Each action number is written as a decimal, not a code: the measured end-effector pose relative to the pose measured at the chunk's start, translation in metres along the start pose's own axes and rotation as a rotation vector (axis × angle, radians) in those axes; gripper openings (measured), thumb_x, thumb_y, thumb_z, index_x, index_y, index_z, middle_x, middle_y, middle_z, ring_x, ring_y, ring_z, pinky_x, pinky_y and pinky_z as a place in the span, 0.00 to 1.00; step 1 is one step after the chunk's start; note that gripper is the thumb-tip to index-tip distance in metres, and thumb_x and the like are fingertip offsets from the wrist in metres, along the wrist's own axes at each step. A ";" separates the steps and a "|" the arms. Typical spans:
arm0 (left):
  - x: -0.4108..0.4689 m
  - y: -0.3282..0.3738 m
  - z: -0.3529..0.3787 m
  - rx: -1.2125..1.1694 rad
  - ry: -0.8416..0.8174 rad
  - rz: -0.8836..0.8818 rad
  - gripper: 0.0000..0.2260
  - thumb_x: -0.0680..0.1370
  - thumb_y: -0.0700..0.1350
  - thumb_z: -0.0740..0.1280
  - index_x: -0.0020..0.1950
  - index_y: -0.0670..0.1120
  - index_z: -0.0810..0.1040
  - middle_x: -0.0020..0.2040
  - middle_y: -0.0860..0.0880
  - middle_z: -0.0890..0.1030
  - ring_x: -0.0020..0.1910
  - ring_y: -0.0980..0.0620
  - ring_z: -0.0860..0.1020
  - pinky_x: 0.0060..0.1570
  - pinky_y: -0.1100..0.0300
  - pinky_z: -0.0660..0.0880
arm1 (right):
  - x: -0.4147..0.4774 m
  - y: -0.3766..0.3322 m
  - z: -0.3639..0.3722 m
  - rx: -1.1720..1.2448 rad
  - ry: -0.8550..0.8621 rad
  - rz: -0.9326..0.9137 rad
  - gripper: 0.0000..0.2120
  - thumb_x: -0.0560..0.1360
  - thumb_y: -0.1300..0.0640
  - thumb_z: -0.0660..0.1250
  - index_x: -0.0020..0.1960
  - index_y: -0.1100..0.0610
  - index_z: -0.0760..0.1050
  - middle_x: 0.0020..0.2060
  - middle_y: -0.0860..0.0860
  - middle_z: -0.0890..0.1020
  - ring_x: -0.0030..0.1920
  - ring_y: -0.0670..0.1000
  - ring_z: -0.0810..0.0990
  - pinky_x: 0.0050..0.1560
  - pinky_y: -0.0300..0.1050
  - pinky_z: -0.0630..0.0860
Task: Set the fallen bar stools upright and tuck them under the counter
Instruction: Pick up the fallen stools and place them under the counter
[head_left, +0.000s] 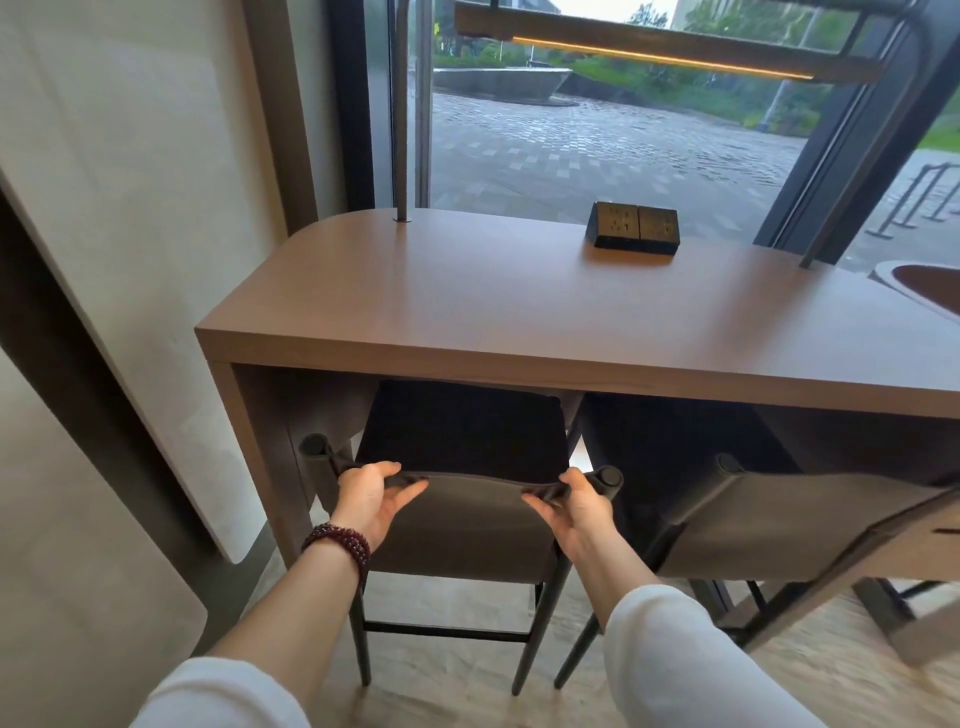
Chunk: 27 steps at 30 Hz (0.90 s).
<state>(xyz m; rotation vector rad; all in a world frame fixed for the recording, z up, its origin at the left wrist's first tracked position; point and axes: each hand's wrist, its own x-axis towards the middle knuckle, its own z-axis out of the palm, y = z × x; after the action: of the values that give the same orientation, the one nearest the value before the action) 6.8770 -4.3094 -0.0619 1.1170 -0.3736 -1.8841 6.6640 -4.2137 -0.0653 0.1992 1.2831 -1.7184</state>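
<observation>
Stool (462, 436) upright, seat under counter (519, 301), backrest (467, 519) facing out; left hand (371, 496), right hand (576, 506) grip backrest top.

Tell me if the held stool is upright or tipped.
Upright. The stool stands on its legs, seat level and partly under the counter; the left hand and right hand grip its backrest.

**Upright stool (462, 540) at the desk (519, 296)**

The left grip (371, 496) and right grip (574, 501) pinch the backrest (467, 493) top edge, seat (462, 428) under the desk's front edge near its left corner; second stool (779, 519) just beside, rightward.
</observation>
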 end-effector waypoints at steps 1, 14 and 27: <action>0.001 0.000 0.000 0.000 -0.006 0.001 0.22 0.77 0.28 0.59 0.71 0.38 0.64 0.65 0.36 0.71 0.53 0.39 0.77 0.47 0.45 0.78 | 0.000 -0.002 0.000 -0.010 -0.004 0.000 0.18 0.77 0.67 0.63 0.66 0.65 0.67 0.60 0.64 0.76 0.60 0.66 0.75 0.55 0.65 0.77; 0.002 -0.010 0.010 0.026 -0.024 0.015 0.22 0.77 0.31 0.63 0.71 0.37 0.64 0.71 0.38 0.66 0.57 0.41 0.75 0.50 0.48 0.77 | -0.002 -0.021 -0.018 -0.146 -0.088 0.057 0.20 0.76 0.58 0.69 0.64 0.62 0.69 0.60 0.63 0.77 0.58 0.63 0.79 0.53 0.58 0.79; -0.074 -0.096 0.078 0.384 -0.179 -0.217 0.28 0.79 0.56 0.62 0.71 0.39 0.64 0.58 0.39 0.77 0.53 0.41 0.79 0.46 0.49 0.78 | -0.026 -0.077 -0.089 -0.327 -0.098 0.047 0.22 0.80 0.55 0.62 0.71 0.62 0.64 0.59 0.63 0.78 0.53 0.59 0.81 0.42 0.51 0.79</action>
<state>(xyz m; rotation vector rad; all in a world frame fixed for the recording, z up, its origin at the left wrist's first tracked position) 6.7761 -4.2085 -0.0385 1.2816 -0.7675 -2.1704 6.5857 -4.1262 -0.0374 -0.0455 1.4512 -1.4359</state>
